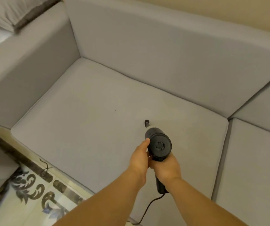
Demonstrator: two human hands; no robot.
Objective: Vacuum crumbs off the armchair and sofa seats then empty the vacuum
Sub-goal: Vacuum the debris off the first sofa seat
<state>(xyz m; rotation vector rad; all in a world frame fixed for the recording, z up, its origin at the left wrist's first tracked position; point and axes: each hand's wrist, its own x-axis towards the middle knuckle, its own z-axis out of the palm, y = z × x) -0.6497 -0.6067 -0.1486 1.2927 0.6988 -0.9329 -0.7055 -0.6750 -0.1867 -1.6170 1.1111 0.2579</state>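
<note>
A black handheld vacuum (158, 143) points down and away from me over the grey sofa seat cushion (90, 121). Its narrow nozzle tip (147, 123) touches the cushion near the middle. My right hand (167, 168) grips the vacuum's handle from below. My left hand (139, 158) holds the left side of the round body, thumb up along its edge. A small dark crumb (115, 110) lies on the cushion left of and beyond the nozzle. The vacuum's black cord (147, 207) hangs down from the handle toward the floor.
The sofa's backrest (155, 51) and left armrest (25, 67) wall in the seat. A second seat cushion (253, 168) adjoins on the right. A patterned tile floor (33, 190) lies at lower left, with a thin dark cord (44, 165) on it. A pillow (8, 12) sits top left.
</note>
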